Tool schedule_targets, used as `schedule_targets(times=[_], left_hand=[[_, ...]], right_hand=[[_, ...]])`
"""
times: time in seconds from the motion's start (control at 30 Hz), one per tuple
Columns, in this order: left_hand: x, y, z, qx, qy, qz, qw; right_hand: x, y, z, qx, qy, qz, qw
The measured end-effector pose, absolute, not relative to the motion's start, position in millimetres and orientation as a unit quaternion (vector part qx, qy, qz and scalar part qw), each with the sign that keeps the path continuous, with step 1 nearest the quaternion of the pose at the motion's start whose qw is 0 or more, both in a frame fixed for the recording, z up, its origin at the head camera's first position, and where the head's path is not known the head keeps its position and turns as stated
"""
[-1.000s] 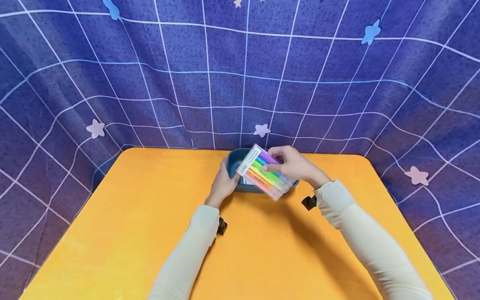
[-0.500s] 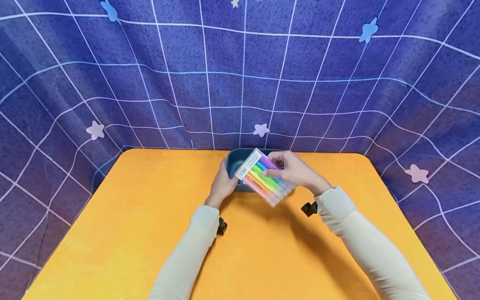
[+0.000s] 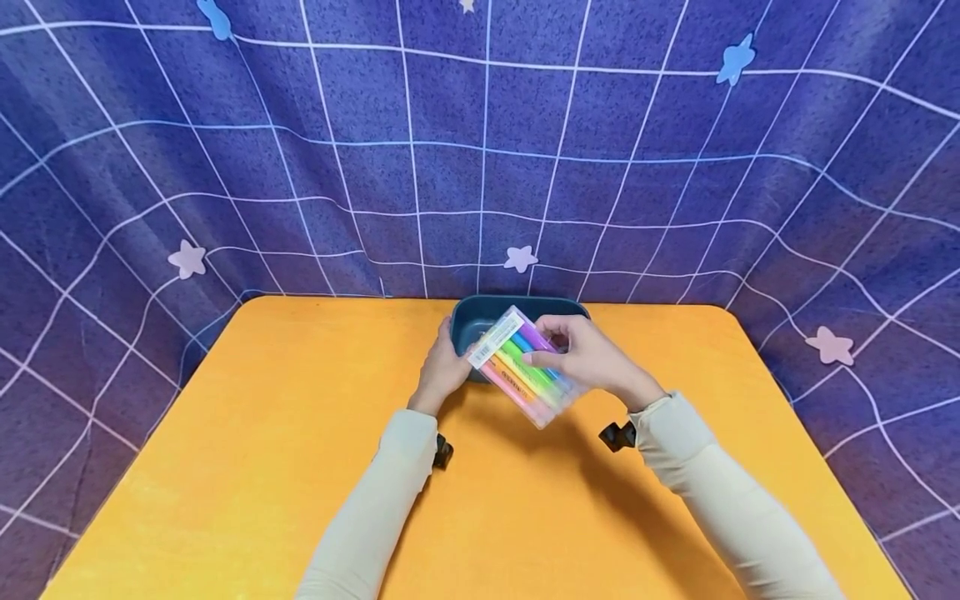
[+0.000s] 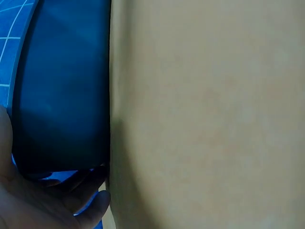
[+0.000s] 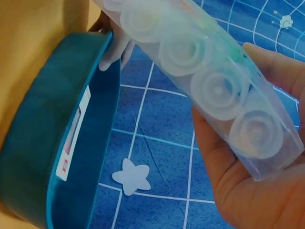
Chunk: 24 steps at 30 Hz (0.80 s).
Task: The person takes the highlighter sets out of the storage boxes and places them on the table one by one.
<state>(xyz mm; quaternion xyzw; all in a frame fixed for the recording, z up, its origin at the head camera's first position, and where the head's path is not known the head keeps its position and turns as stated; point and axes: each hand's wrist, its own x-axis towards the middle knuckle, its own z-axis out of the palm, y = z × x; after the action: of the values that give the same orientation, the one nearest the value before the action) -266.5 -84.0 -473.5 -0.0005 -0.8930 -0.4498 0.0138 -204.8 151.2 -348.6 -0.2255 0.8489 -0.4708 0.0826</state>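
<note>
Pack of markers: the clear pack of markers (image 3: 521,367) has slid down the head view over the last second, toward the person. Tilted, label strip (image 3: 495,340) toward the left hand, in front of the box's near side.
Right hand: right hand (image 3: 592,354) grips the pack, thumb on the front, fingers behind. Moved along with it.
Left hand: left hand (image 3: 441,367) grips the box's left end, digits over the rim and round the outside. No real move.
Box: dark teal box (image 3: 480,310) sits on the yellow table (image 3: 300,433), by the patterned curtain (image 3: 420,150). Didn't budge; far rim and right corner now show more fully.
Box contents: right wrist view shows a printed white card (image 5: 71,143) inside, along the wall. Rest of the floor hidden.
Clearance: right wrist view has a gap between pack and rim for most of the length. Pack against left fingertips: can't tell if touching.
What it means: my read, pack is held clear of the box, not seated in it; left hand is just steadying.
</note>
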Motion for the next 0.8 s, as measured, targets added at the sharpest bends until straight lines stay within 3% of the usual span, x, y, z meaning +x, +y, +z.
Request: schedule_targets(times=[0.8], left_hand=[[-266.9, -81.3, -472.0, 0.013, -0.893, -0.449, 0.014]], right_hand=[[-181.1, 140.4, -369.1, -0.143, 0.821, -0.545, 0.094]])
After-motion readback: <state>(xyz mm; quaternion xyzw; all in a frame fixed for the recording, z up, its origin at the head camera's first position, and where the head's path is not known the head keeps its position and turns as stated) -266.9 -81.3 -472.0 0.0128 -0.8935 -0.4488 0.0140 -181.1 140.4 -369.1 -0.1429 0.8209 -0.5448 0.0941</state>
